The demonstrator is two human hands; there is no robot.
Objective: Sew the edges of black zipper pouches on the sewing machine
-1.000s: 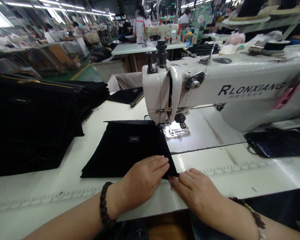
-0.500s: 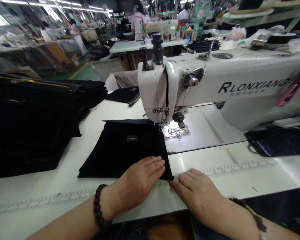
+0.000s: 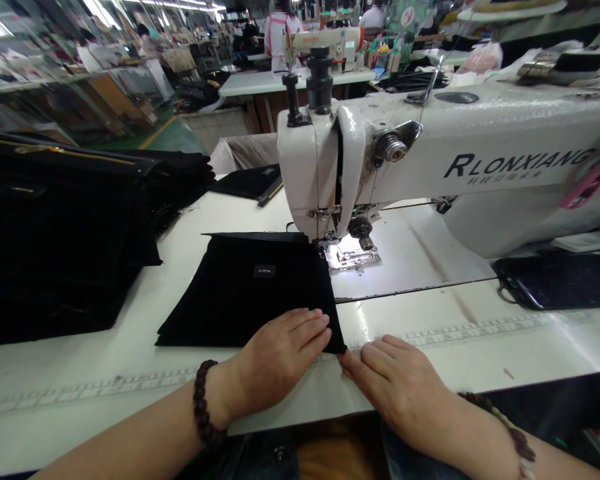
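Observation:
A black fabric pouch panel (image 3: 245, 300) with a small label (image 3: 265, 271) lies on the table, its far right edge under the needle area of a white sewing machine (image 3: 320, 160). My left hand (image 3: 283, 353) rests flat on the panel's near right part, fingers stretched out together. At the panel's near right corner, my right hand (image 3: 395, 373) has its fingers curled, with thumb and forefinger closed at the corner. A metal guide plate (image 3: 355, 257) shines under the machine's lamp, just right of the panel.
Stacked black pouches with gold zippers (image 3: 55, 233) fill the left side. Another black piece (image 3: 247, 183) lies behind the machine head. A dark phone (image 3: 560, 280) is at the right. A ruler strip (image 3: 460, 331) runs along the table. Several people work farther back.
The camera view has shifted slightly. Both hands keep about the same place on the panel, and the panel's position by the needle looks nearly the same.

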